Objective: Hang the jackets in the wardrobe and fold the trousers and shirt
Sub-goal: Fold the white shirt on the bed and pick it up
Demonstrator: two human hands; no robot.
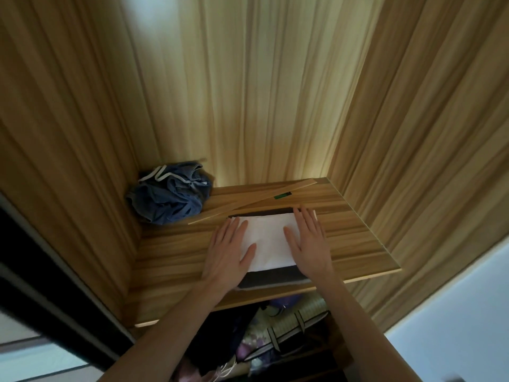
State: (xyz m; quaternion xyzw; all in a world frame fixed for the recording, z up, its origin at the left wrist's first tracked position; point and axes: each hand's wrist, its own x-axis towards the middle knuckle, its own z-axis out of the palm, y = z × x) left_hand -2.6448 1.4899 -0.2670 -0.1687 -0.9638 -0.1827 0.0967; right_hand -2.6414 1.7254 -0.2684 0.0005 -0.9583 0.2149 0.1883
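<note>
Below the shelf's front edge: bags and bundled stuff [278,334] on a lower level, dim, not identifiable beyond a woven mat-like roll with dark straps.

Both forearms reach up and in from the bottom. Left hand [230,249] lies flat, fingers straight and slightly spread, palm down on the left edge of the white folded garment [268,238], partly on the shelf [170,260] wood. It grips nothing. Right hand [308,241] is the same: flat, fingers straight and together, pressing the right edge of the white piece, fingertips reaching its far right corner. No pinch on either side.

White piece, probably the shirt, sits on top of a dark folded garment [271,277], probably the trousers. The dark layer shows at the near edge and as a thin strip at the far edge. The stack sits mid-shelf, its near end at or just over the front edge. Flat palms on both sides look like squaring or pushing the stack back while keeping the folds from slipping. That is a judgement.

Farther back: thin wooden slats [256,201] lie diagonally across the shelf, just beyond the stack's far edge, one with a green label. They could block a deeper push.

Far left corner: crumpled blue garment [168,193] with white drawstring, against the left wall, unfolded, well apart from the stack.

No jackets in view.
</note>
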